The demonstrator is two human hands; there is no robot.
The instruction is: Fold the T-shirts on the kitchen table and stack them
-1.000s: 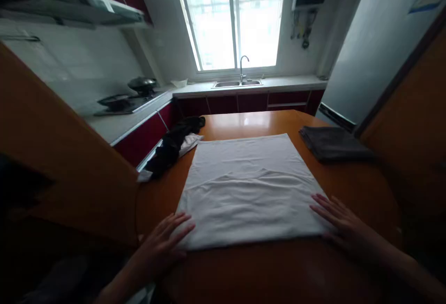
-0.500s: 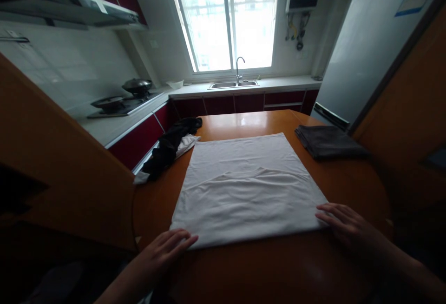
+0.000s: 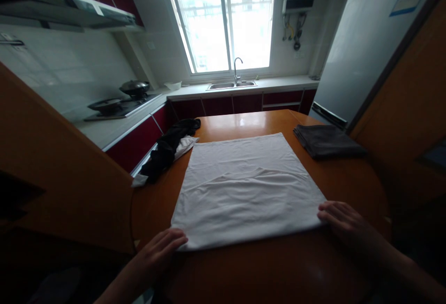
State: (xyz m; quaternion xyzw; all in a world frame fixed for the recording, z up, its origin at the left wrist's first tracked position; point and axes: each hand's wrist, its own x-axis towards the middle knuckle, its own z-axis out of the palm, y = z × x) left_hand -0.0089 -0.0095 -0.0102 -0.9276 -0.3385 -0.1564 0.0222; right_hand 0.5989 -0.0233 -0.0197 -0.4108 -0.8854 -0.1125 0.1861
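A white T-shirt lies folded on the wooden table, with its near part doubled over the rest and a neckline edge showing across the middle. Its near-left corner is pinched by my left hand, fingers on top and thumb out of sight. At the near-right corner my right hand has its fingers curled over the cloth edge. Shallow wrinkles run across the folded layer. The shirt's near edge lies close to straight between both hands.
Black and white clothes lie bunched at the table's left edge. A folded dark grey cloth sits at the right. Beyond the round-edged wooden table are a counter with a sink, a stove with pans, and a fridge.
My left hand has drawn back slightly to the left and its fingers have closed on the shirt's corner. My right fingers have curled in on the other corner.
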